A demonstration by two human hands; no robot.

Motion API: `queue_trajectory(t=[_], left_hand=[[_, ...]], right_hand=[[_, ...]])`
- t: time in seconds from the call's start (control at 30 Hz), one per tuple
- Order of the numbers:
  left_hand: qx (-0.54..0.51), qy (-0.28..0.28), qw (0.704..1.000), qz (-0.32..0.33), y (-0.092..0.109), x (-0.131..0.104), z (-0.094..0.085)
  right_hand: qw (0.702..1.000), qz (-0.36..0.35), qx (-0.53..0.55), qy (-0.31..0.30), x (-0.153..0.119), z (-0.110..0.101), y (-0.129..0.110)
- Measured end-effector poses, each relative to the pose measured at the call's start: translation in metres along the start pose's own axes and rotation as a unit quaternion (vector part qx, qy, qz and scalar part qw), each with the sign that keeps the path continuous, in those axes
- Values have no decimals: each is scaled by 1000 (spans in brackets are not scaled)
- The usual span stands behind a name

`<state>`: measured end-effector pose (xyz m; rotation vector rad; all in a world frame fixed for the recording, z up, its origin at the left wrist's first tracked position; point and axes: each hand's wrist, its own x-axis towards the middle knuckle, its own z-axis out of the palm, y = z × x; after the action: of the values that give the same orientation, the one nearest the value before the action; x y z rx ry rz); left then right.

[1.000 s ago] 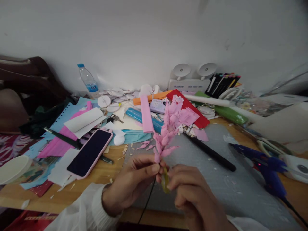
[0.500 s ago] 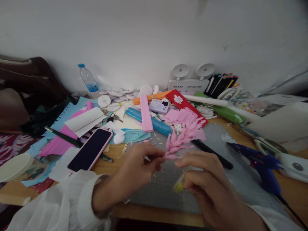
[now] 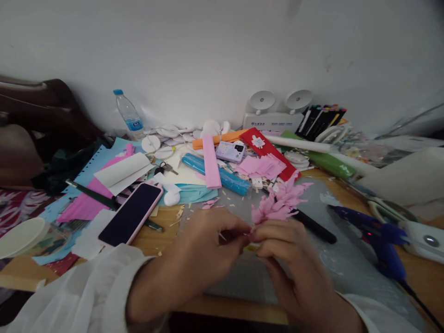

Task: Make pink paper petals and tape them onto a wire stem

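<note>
A pink paper flower spray (image 3: 277,201) rises above my fingers, over the grey mat (image 3: 239,277). My left hand (image 3: 215,243) pinches the base of the spray between thumb and fingers. Against it, my right hand (image 3: 291,252) is closed at the same spot, its fingertips nearly touching those of the left. A small bit of yellow shows between the two hands; most of it is hidden by the fingers.
A phone (image 3: 131,215) lies at the left, beside papers and a plastic cup (image 3: 27,238). Behind are a blue roll (image 3: 215,173), pink strips (image 3: 262,166) and a bottle (image 3: 128,113). A blue glue gun (image 3: 376,240) and a black-handled tool (image 3: 315,226) lie right.
My right hand has moved left to meet my left hand, and the yellow thing has come up between them. The pink spray has shifted right and turned.
</note>
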<state>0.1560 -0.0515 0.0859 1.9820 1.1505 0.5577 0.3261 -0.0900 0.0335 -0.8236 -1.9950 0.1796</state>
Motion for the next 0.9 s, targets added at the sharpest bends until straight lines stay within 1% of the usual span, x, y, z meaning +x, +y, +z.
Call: queue_trajectory(t=[0.07, 0.13, 0.2, 0.27, 0.33, 0.4, 0.53, 0.7, 0.8, 0.9], left_hand=[[-56, 15, 998, -21, 2, -3, 2], [-108, 30, 993, -35, 3, -6, 5], [-135, 38, 989, -41, 4, -9, 7], [-136, 42, 989, -45, 5, -13, 7], [-119, 43, 991, -51, 5, -18, 7], [-92, 50, 994, -45, 6, -22, 7], [-26, 68, 997, 10, 9, -29, 7], [76, 103, 990, 65, 12, -32, 7], [111, 110, 984, 87, 13, -33, 6], [119, 99, 983, 99, 13, -35, 6]], right_hand=[[999, -7, -7, 33, -2, 3, -1], [998, -14, -21, 52, -3, 4, -3], [999, -7, -27, 45, -4, 2, -7], [999, 7, -29, 28, -4, -1, -11], [999, 16, -33, 17, -5, -3, -15], [999, 17, -39, 23, -4, -5, -18], [998, 17, -50, 39, 0, -7, -22], [996, 16, -83, 35, 2, -10, -24], [994, 10, -99, 47, 1, -10, -24], [994, 13, -99, 49, 1, -9, -23]])
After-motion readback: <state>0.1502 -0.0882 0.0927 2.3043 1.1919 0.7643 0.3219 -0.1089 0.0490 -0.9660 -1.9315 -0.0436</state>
